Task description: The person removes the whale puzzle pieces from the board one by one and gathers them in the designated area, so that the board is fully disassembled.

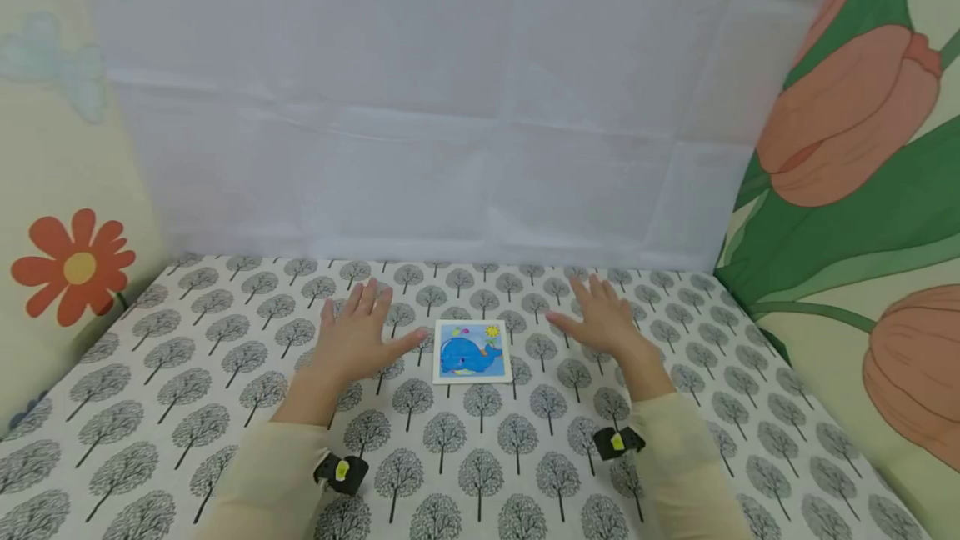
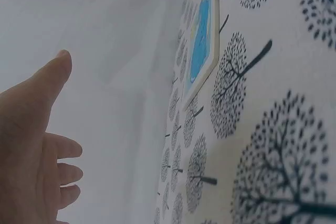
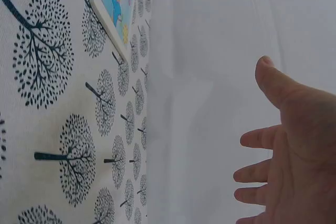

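Note:
A square white-edged picture puzzle or tile (image 1: 472, 352) with a blue whale and a yellow sun lies flat on the cloth, between the two hands. To its left, my left hand (image 1: 358, 340) is held above the table with fingers spread and thumb pointing toward the picture. On the other side, my right hand (image 1: 603, 319) hovers with its fingers spread too, its thumb toward the picture. Neither hand touches it. Both wrist views show the palms with nothing in them, and the picture's edge (image 2: 202, 80) stands apart from the left thumb.
White cloth with black trees (image 1: 480, 473) covers the table. A white creased sheet (image 1: 450, 107) hangs behind it. Flower-patterned walls stand left and right, with a red flower (image 1: 78, 267) and large tulips (image 1: 855, 115). Each wrist wears a small black camera strap (image 1: 341, 473).

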Tool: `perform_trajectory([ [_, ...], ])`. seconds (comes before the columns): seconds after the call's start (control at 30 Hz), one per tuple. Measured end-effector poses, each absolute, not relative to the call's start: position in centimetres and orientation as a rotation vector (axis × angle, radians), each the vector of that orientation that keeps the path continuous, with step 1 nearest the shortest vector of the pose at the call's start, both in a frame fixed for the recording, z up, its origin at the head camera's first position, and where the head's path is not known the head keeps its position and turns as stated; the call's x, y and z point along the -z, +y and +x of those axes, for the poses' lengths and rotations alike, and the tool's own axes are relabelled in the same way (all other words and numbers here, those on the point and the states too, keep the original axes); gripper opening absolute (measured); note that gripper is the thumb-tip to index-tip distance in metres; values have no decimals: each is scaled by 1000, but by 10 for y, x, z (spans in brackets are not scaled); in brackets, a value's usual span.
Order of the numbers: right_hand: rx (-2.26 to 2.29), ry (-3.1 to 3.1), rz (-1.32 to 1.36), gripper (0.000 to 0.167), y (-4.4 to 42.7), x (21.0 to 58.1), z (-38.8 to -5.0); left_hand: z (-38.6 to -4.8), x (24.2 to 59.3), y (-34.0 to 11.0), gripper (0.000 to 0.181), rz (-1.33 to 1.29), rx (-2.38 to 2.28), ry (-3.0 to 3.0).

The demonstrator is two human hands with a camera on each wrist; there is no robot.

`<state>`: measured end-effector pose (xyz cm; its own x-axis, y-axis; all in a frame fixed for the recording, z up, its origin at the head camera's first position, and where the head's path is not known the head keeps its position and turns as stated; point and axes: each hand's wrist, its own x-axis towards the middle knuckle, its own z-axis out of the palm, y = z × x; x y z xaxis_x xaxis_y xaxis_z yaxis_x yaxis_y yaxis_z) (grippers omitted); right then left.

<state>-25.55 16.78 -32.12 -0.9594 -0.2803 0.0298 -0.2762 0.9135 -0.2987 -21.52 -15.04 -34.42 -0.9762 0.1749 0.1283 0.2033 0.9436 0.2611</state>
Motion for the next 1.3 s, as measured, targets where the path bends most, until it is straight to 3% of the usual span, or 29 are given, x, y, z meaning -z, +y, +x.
perform_trajectory([
  [0.5,918,2966,-537,70,135,352,-268,-229,373,-111,84,-391,625,-2929],
  [0.97,1267,2802,-372,59,112,384,-280,-238,393,-100,73,-490,850,-2834],
  [1.3,1506,2728,-394,44,102,401,-289,-248,423,-93,76,-609,917,-2656],
])
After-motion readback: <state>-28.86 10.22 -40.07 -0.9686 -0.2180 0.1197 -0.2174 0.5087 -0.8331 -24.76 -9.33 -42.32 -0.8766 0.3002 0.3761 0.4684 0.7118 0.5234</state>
